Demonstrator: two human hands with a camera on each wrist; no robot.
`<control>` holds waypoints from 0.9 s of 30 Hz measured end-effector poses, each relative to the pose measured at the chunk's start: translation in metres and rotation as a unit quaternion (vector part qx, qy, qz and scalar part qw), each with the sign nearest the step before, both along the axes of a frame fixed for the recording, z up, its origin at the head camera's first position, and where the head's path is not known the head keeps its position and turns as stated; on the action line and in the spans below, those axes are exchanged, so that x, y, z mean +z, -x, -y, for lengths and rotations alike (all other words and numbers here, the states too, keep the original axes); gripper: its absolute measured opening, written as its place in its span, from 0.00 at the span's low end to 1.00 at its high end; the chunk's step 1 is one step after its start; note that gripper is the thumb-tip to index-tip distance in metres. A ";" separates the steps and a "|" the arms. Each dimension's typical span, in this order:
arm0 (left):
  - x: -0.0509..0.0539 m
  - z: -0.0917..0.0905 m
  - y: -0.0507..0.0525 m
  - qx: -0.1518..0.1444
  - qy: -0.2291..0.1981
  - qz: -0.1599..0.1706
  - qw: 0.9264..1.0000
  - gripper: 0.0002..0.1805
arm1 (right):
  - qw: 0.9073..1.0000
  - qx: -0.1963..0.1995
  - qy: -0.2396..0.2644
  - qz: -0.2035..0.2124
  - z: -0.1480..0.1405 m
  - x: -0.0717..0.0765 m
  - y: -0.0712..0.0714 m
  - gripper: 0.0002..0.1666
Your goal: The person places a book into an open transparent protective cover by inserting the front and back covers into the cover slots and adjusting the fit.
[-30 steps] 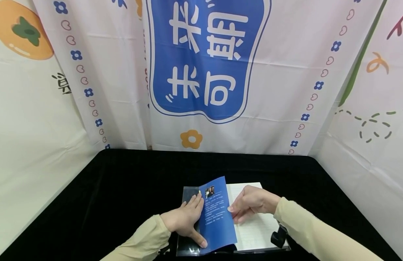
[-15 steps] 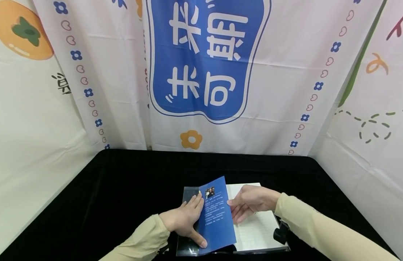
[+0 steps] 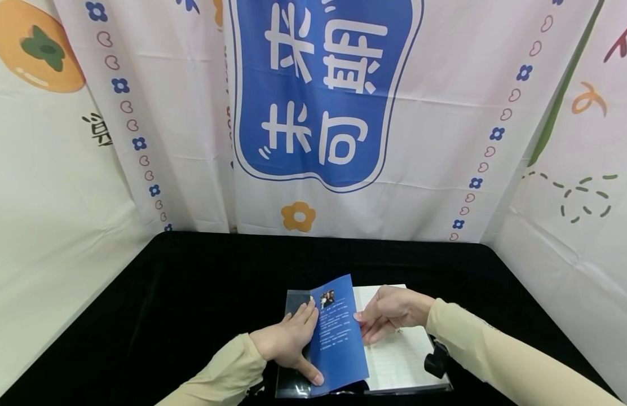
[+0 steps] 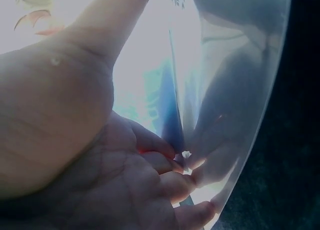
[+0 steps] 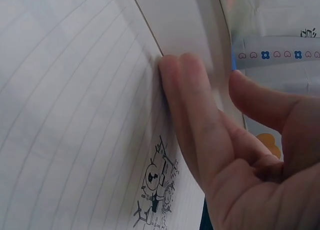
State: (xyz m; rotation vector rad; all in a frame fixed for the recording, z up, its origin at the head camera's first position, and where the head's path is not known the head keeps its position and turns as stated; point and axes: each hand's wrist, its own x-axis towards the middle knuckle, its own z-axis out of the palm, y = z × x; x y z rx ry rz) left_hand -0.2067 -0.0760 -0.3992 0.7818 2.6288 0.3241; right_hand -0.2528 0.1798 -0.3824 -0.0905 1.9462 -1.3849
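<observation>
An open notebook with lined white pages point(image 3: 400, 366) lies at the front of the black table. Its blue cover flap point(image 3: 339, 355), printed with white text and a small photo, stands partly raised over the left side. My left hand point(image 3: 289, 341) lies spread along the flap's fold, over the clear plastic cover point(image 3: 293, 387); its fingers are mostly straight. The thumb of my right hand point(image 3: 394, 310) is on the flap's free edge, with fingers behind it, pinching it. In the right wrist view those fingers touch near the page gutter, above a small line drawing point(image 5: 157, 190).
Black cloth point(image 3: 217, 282) covers the table. White printed curtains point(image 3: 435, 141) hang at the back and both sides. A dark wrist camera point(image 3: 435, 362) on the right sleeve hangs close above the notebook's right edge.
My right thumb has shifted slightly up along the flap's edge since a second ago. My left hand and the notebook stay put.
</observation>
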 end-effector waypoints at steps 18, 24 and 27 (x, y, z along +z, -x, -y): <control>0.002 -0.001 -0.001 0.000 0.000 -0.010 1.000 0.71 | 1.000 -0.012 -0.003 0.014 0.003 0.001 0.002 0.12; 0.003 -0.002 -0.002 0.004 0.000 -0.006 1.000 0.70 | 1.000 -0.007 -0.001 0.020 0.004 0.002 0.002 0.13; 0.003 -0.001 -0.003 0.004 -0.001 -0.005 1.000 0.70 | 1.000 -0.006 -0.003 0.021 0.005 0.002 0.002 0.13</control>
